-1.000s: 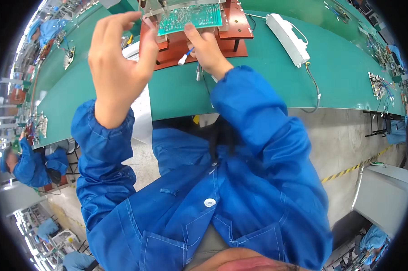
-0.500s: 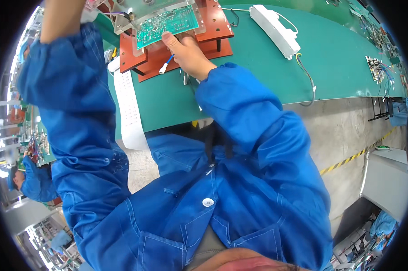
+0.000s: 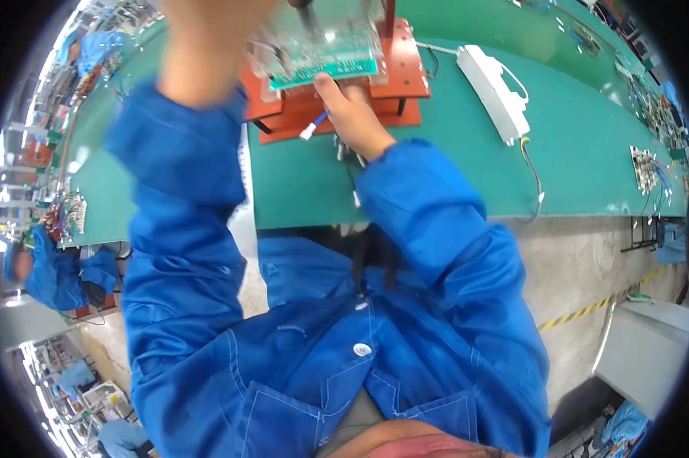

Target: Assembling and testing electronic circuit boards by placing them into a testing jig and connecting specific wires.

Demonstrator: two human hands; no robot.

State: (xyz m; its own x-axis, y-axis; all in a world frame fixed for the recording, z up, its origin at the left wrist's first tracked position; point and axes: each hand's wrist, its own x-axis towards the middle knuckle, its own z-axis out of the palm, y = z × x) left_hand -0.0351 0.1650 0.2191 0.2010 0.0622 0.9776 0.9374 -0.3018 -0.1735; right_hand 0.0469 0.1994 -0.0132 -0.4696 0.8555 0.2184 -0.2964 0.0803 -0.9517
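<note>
A green circuit board [image 3: 325,65] lies in a red fixture [image 3: 405,76] under a clear plate, at the far edge of the green table mat [image 3: 451,175]. My right hand [image 3: 352,114] rests at the board's near edge, thumb against it. Its fingers are closed on a blue wire with a white connector [image 3: 308,133] that sticks out to the left. My left hand [image 3: 207,42] is raised at the fixture's upper left, blurred and cut off by the picture's top edge; its fingers and grip are hidden. A dark handle [image 3: 304,11] stands just above the board.
A long white unit [image 3: 497,91] with trailing wires lies right of the fixture. Small boards with coloured wires [image 3: 646,164] sit at the mat's right end. People in blue coats [image 3: 46,267] work at the left. Grey floor with a yellow-black stripe [image 3: 588,309] is at the right.
My left arm has lifted from in front of me toward the top of the fixture. My right hand has stayed at the board's near edge with the connector wire.
</note>
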